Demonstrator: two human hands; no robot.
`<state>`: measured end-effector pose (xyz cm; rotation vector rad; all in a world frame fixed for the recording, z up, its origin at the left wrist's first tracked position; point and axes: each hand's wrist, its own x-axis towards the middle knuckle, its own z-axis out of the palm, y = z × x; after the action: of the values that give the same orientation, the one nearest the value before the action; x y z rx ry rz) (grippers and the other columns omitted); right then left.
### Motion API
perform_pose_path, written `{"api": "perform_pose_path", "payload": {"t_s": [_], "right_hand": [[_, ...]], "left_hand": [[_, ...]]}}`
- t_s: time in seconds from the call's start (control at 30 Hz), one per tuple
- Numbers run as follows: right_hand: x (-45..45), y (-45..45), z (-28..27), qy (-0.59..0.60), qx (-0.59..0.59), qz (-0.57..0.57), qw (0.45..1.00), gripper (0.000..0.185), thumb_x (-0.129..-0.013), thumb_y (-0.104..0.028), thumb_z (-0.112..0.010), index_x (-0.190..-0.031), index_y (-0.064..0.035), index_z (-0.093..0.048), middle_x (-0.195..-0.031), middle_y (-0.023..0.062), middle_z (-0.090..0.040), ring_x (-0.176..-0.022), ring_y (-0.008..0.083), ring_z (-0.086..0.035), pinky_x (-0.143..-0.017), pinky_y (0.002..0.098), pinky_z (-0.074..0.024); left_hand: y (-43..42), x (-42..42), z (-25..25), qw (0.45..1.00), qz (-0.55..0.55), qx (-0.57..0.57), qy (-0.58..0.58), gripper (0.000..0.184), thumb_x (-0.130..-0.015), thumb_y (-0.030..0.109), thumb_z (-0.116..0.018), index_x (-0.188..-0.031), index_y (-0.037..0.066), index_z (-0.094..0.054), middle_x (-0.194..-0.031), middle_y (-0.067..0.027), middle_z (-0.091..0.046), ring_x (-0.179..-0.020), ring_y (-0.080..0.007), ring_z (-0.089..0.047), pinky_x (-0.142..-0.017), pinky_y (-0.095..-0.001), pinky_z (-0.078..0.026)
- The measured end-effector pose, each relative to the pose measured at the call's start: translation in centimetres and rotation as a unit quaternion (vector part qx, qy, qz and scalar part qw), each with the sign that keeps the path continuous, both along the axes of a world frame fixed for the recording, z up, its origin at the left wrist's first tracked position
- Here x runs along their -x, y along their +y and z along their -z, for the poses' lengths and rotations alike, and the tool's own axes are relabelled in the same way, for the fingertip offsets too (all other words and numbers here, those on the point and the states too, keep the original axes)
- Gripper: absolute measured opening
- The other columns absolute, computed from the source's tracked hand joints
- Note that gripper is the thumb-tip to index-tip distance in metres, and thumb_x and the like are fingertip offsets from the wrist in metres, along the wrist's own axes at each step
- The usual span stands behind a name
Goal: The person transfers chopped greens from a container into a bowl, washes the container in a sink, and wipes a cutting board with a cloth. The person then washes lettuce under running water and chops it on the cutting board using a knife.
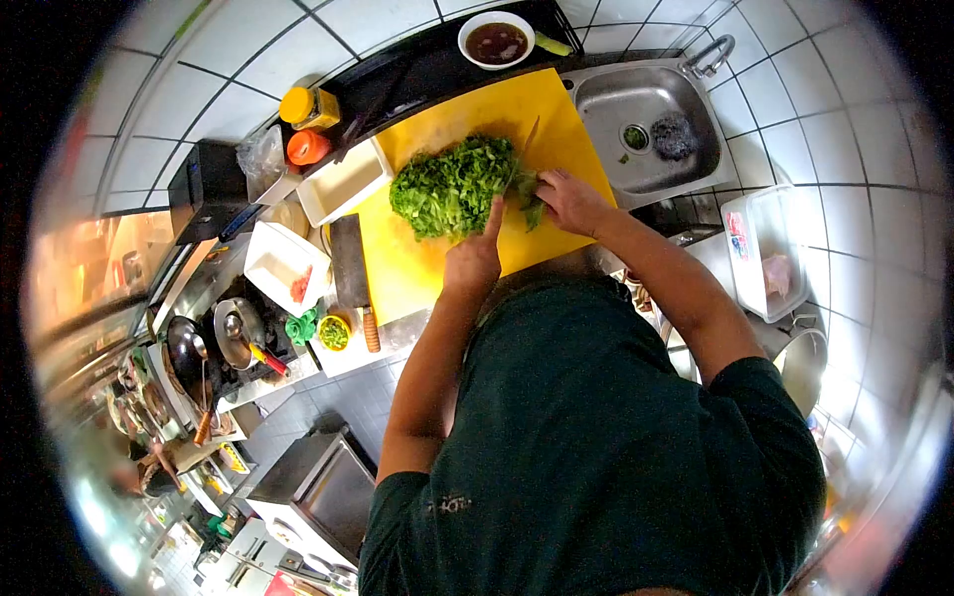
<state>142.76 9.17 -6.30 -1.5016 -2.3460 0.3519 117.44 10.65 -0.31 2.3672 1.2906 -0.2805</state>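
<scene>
A heap of chopped leafy greens (452, 189) lies on the yellow cutting board (407, 283). My right hand (574, 203) is closed at the right of the heap, its fingers round what looks like a knife (530, 142). Only a thin, narrow sliver of the blade shows, and the handle is hidden. Loose leaves hang by the blade. My left hand (474, 262) is at the near edge of the heap, its index finger stretched out toward the blade and greens, the other fingers curled. It holds nothing that I can see.
A cleaver (349, 263) lies at the board's left edge, near white containers (343, 183) and a small bowl of chopped greens (334, 333). Behind stands a bowl of brown liquid (496, 43). The sink (651, 94) is right; pans (237, 333) are left.
</scene>
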Motion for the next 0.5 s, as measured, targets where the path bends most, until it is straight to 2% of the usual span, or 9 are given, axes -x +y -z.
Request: {"api": "perform_pose_path", "payload": {"t_s": [0.07,0.17,0.23,0.33,0.43,0.5], "right_hand": [[-0.3,-0.2,0.5,0.004,0.005,-0.002,1.0,0.035,-0.084,-0.015,-0.062,-0.116,-0.0026,-0.062,-0.126,0.0213,-0.056,-0.111,0.0418,-0.058,-0.095,0.0478,-0.0507],[-0.5,0.1,1.4,0.017,0.027,-0.006,0.999,0.032,-0.086,-0.014,-0.06,-0.115,-0.0017,-0.063,-0.124,0.023,-0.057,-0.112,0.0423,-0.057,-0.098,0.048,-0.0491],[-0.6,0.0,0.2,0.022,0.053,-0.008,0.998,0.03,-0.088,-0.015,-0.058,-0.114,-0.0009,-0.064,-0.125,0.0241,-0.057,-0.114,0.0423,-0.057,-0.1,0.048,-0.0479],[-0.8,-0.3,0.5,-0.051,0.026,-0.034,0.998,0.029,-0.092,-0.015,-0.055,-0.115,0.0,-0.064,-0.129,0.0244,-0.056,-0.117,0.0418,-0.057,-0.104,0.0483,-0.0458],[-0.8,-0.3,0.2,-0.012,0.064,-0.013,0.998,0.03,-0.093,-0.015,-0.055,-0.117,0.0002,-0.063,-0.135,0.0251,-0.054,-0.123,0.0424,-0.053,-0.107,0.0492,-0.0437],[-0.7,-0.1,0.0,0.009,0.023,-0.008,1.0,0.032,-0.092,-0.015,-0.057,-0.12,-0.0004,-0.062,-0.136,0.0252,-0.054,-0.125,0.0433,-0.052,-0.107,0.0496,-0.0431]], "left_hand": [[-0.3,0.0,-1.0,0.999,0.002,-0.017,-0.036,0.09,-0.085,0.007,-0.054,-0.161,0.027,-0.012,-0.077,-0.0198,-0.067,-0.065,-0.0345,-0.068,-0.062,-0.0479,-0.057],[0.0,-0.2,0.8,0.998,0.043,-0.002,0.042,0.089,-0.086,0.007,-0.054,-0.161,0.027,-0.011,-0.078,-0.0196,-0.068,-0.066,-0.0344,-0.069,-0.061,-0.0478,-0.057],[0.4,-0.1,0.1,0.999,0.032,-0.01,0.022,0.089,-0.086,0.007,-0.054,-0.161,0.028,-0.011,-0.079,-0.0193,-0.068,-0.066,-0.0349,-0.069,-0.061,-0.0479,-0.056],[0.1,0.0,-1.1,0.999,0.027,-0.024,-0.013,0.089,-0.086,0.007,-0.055,-0.161,0.028,-0.012,-0.078,-0.0193,-0.068,-0.065,-0.0357,-0.068,-0.06,-0.0481,-0.056],[0.5,0.1,0.0,0.999,0.036,0.009,0.003,0.088,-0.086,0.007,-0.054,-0.161,0.027,-0.013,-0.077,-0.0198,-0.068,-0.065,-0.0358,-0.069,-0.06,-0.048,-0.056],[1.2,0.5,0.7,0.999,0.034,0.017,0.005,0.087,-0.086,0.006,-0.054,-0.161,0.025,-0.014,-0.076,-0.0202,-0.069,-0.066,-0.0357,-0.069,-0.06,-0.0482,-0.055]]}}
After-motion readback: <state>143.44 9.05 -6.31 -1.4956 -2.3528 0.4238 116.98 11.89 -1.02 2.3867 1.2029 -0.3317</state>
